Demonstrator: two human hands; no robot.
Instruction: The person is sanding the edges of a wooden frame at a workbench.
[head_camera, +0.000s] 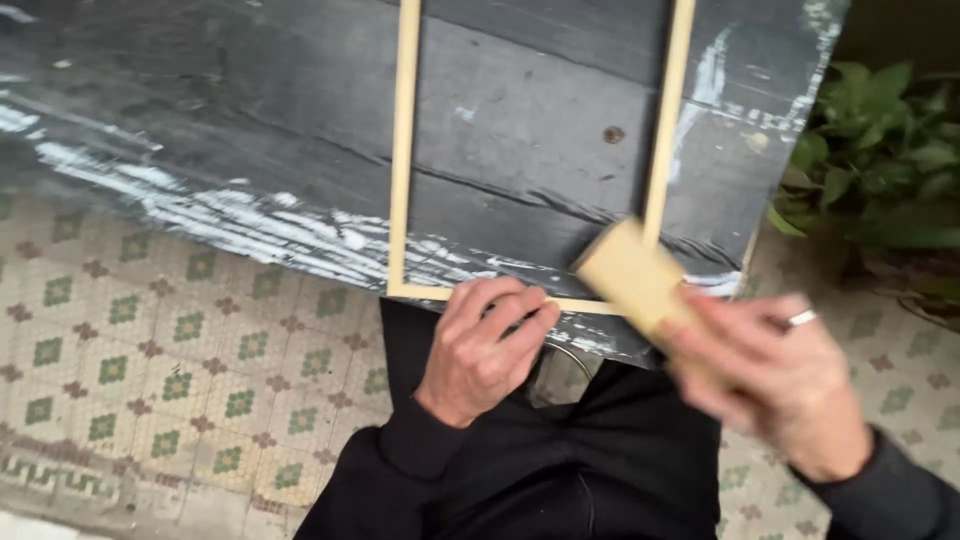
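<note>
A thin pale wooden frame (404, 150) lies flat on a dark grey table (250, 110) streaked with white paint. My left hand (484, 345) grips the frame's near rail at the table's front edge, fingers curled over it. My right hand (775, 380) holds a tan rectangular block (632, 277), blurred by motion, pressed at the frame's near right corner. A ring is on one finger of my right hand.
A leafy green plant (880, 160) stands to the right of the table. Patterned floor tiles (150, 350) with green and brown motifs lie below. My dark trousers (560, 470) fill the lower middle.
</note>
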